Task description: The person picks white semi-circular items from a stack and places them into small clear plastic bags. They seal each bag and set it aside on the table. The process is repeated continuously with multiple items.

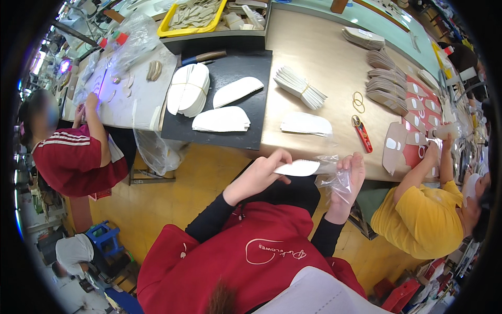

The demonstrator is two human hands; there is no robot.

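Note:
In front of my lap, my left hand [265, 174] pinches a white half-oval piece [300, 168] by its left end. The right tip of the piece meets a crumpled clear plastic film [334, 184]; whether it sits inside cannot be told. My right hand [351, 180] has its fingers closed on that plastic. Just beyond my hands, a stack of similar white pieces [306, 124] lies at the table's front edge. A red cutter knife [362, 134] and yellow rubber bands [358, 102] are to its right. Behind it sits a banded white bundle [299, 88].
A black board [238, 137] at left carries a banded white stack [189, 90] and loose white pieces [238, 92]. A yellow tray [163, 30] stands behind it. Beige stacks [386, 86] line the right side. Co-workers in red [73, 157] and yellow [418, 217] sit either side.

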